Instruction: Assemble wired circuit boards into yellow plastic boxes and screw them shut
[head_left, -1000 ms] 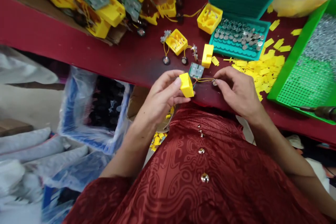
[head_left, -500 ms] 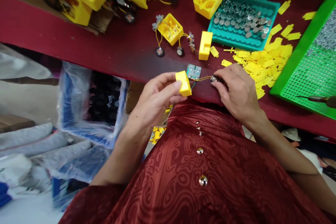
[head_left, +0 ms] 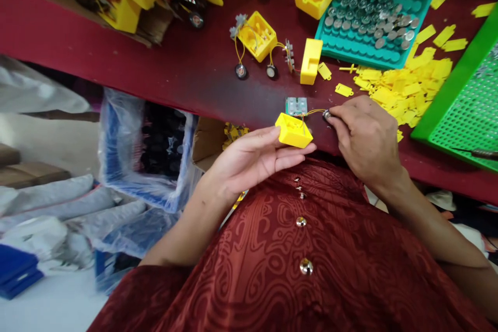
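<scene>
Within your left grip [head_left: 254, 161], the case [head_left: 294, 134] seemed light, best held by walls; your right grip [head_left: 363, 137] pinched a disc [head_left: 327, 115].

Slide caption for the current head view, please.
Left hand holds an open yellow plastic housing; right hand pinches a round component on yellow wires, with a circuit board just beyond the housing.

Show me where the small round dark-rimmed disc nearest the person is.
In the head view, right of centre, the disc is pinched in the right hand, rightward of the open yellow plastic box the left hand holds.
</scene>
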The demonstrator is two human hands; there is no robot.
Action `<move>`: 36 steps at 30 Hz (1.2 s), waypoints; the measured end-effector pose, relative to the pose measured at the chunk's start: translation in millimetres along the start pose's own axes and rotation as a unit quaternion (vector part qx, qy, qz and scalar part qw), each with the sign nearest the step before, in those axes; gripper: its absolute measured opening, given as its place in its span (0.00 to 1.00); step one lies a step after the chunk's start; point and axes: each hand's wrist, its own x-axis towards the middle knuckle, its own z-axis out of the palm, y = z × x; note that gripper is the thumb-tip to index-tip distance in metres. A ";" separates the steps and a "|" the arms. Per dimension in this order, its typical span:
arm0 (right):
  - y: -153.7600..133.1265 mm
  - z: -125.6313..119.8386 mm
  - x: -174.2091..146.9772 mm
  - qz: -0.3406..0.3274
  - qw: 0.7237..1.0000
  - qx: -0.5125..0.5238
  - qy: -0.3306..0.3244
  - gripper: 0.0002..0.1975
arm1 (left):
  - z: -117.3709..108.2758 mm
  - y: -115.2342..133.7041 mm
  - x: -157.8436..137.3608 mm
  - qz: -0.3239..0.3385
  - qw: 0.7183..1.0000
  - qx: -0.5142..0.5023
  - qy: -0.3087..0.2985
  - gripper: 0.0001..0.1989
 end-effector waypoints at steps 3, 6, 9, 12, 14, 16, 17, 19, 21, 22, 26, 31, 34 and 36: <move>3.5 1.5 -0.8 -0.009 1.000 0.004 0.007 0.11 | 1.9 -3.5 3.1 0.004 1.000 -0.025 0.004 0.12; 3.2 2.7 -1.0 -0.018 0.998 0.013 0.056 0.08 | 3.1 -5.5 4.3 0.008 0.999 -0.027 0.015 0.13; -2.9 -5.1 0.3 -0.011 0.992 0.093 0.087 0.05 | 3.9 -7.1 5.1 0.026 1.000 -0.007 0.008 0.11; -14.3 -19.0 1.4 0.023 0.970 0.230 0.072 0.04 | 4.3 -9.5 9.0 0.055 0.998 0.014 -0.009 0.10; -22.0 -25.2 0.9 0.028 0.955 0.289 0.054 0.06 | 4.3 -11.9 13.8 0.075 0.997 0.026 -0.019 0.14; -27.1 -26.4 -0.7 0.020 0.951 0.307 0.040 0.06 | 4.2 -14.5 19.0 0.090 0.995 0.032 -0.025 0.18; -28.3 -25.3 -1.8 0.016 0.952 0.304 0.035 0.07 | 4.3 -15.6 21.3 0.096 0.995 0.031 -0.027 0.18; -28.8 -21.6 -4.1 0.009 0.958 0.286 0.033 0.06 | 4.8 -17.5 24.5 0.106 0.994 0.024 -0.031 0.13; -28.1 -18.3 -6.1 -0.001 0.963 0.269 0.033 0.06 | 5.4 -18.6 25.6 0.111 0.993 0.018 -0.036 0.09; -27.7 -17.4 -6.8 -0.008 0.965 0.262 0.034 0.06 | 5.7 -18.9 25.5 0.113 0.993 0.016 -0.040 0.07; -27.8 -18.3 -8.9 -0.039 0.972 0.229 0.041 0.06 | 5.3 -19.9 23.9 0.118 0.992 0.029 -0.045 0.11; -28.9 -21.0 -11.5 -0.053 0.980 0.186 0.041 0.07 | 3.5 -22.8 23.5 0.142 0.987 0.057 -0.040 0.19; -28.9 -22.0 -13.3 -0.060 0.984 0.163 0.042 0.07 | 4.6 -25.0 23.2 0.165 0.983 0.076 -0.032 0.21; -28.7 -22.1 -14.5 -0.058 0.985 0.154 0.043 0.08 | 7.2 -26.1 22.5 0.173 0.981 0.088 -0.016 0.22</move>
